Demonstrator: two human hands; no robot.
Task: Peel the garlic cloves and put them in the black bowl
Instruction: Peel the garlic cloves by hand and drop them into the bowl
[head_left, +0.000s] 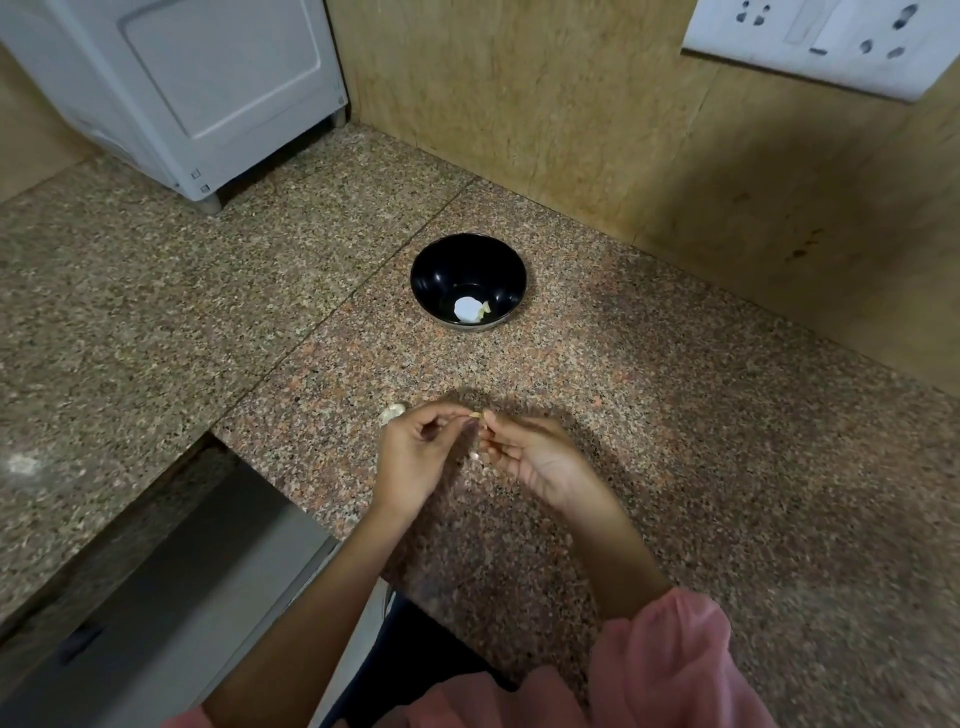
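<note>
A home kitchen: a speckled granite countertop (675, 415) meets a tan stone backsplash (571, 130) in a corner. A white switch-and-socket plate (831, 47) is set in the wall, a white appliance (208, 93) stands on short feet, and a black bowl (441, 270) sits on the granite.

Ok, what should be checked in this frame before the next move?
1. Grip: left hand and right hand both pinch the garlic piece: ok.
2. Piece fully peeled: cannot tell, too small.
3. The black bowl stands upright on the counter: ok.
4. Counter between hands and bowl unobstructed: ok.
5. Bowl contents: a pale lump; whether it is peeled garlic: cannot tell.
6. More loose garlic beside the left hand: ok.
</note>
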